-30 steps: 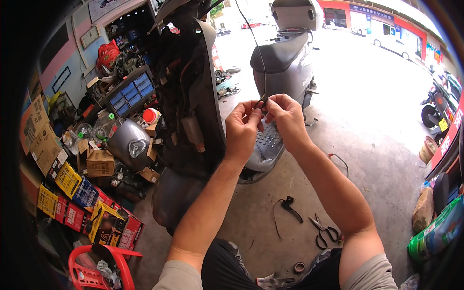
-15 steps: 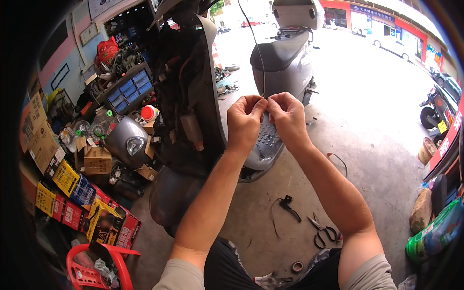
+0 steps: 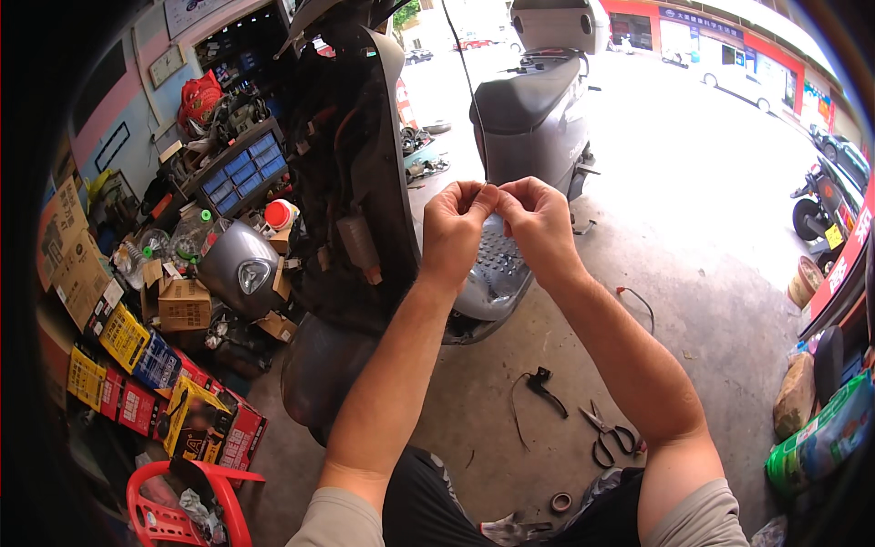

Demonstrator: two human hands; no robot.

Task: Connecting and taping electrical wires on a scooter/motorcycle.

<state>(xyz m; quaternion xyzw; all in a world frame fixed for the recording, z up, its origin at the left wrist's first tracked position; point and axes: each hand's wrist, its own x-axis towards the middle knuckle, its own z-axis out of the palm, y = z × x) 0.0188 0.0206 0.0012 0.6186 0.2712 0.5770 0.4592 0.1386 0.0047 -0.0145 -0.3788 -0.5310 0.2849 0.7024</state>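
Observation:
A thin dark wire (image 3: 470,87) hangs from above, and its lower end runs into my fingertips. My left hand (image 3: 455,221) pinches that end between thumb and index finger. Right against it, my right hand (image 3: 538,217) is closed in a pinch too; the very tip of the wire is hidden by the fingers. Both hands are above the footboard (image 3: 499,269) of a grey electric scooter, whose seat (image 3: 524,96) rises beyond them. To the left of my hands the scooter's front (image 3: 342,173) is stripped of its cover, with dark inner parts and loose connectors showing.
On the concrete floor lie scissors (image 3: 608,434), a black brake lever (image 3: 545,392) with a lead, a roll of tape (image 3: 561,502) and a short cable (image 3: 644,305). A grey headlight cover (image 3: 241,264), cartons (image 3: 185,304) and a red plastic chair (image 3: 187,501) crowd the left.
My two hands have shifted slightly left, and the fingertips have drawn closer together. The wire has swung a little left with them.

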